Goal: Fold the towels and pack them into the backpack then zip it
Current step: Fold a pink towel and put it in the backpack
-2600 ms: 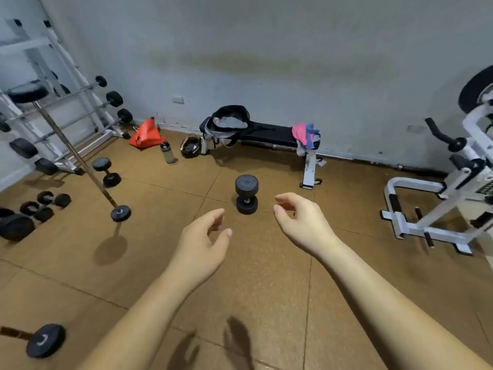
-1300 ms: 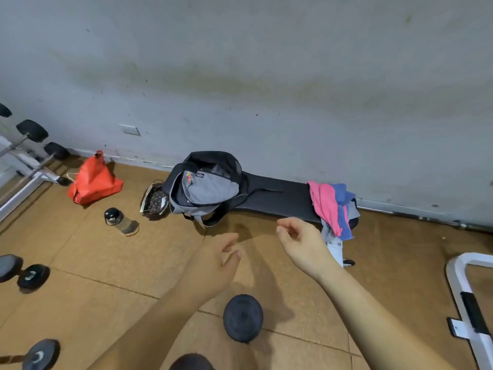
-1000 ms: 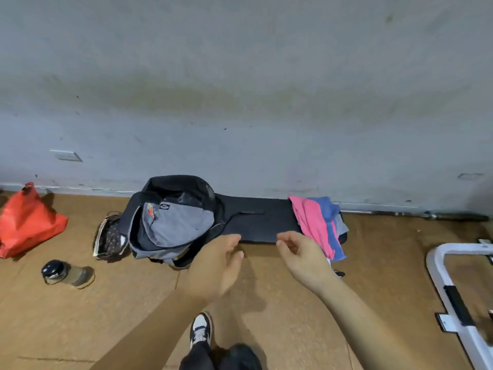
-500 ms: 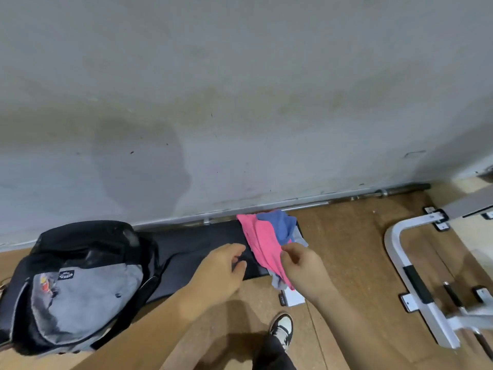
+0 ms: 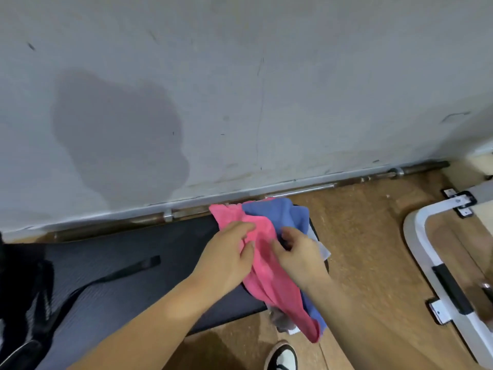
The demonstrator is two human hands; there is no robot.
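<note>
Head camera: at the bench's [image 5: 128,279] right end, the left hand [image 5: 226,259] and right hand [image 5: 298,256] pinch the pink towel [image 5: 269,279]; the blue towel [image 5: 277,213] lies half hidden, the backpack [image 5: 24,297] cut off.

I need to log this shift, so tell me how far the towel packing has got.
Nothing is packed yet. Both hands, left hand and right hand, are on the pink towel, which lies unfolded over the blue towel at the end of the bench. All folding is left, and so are loading and zipping the backpack, barely visible at the left edge.
</note>
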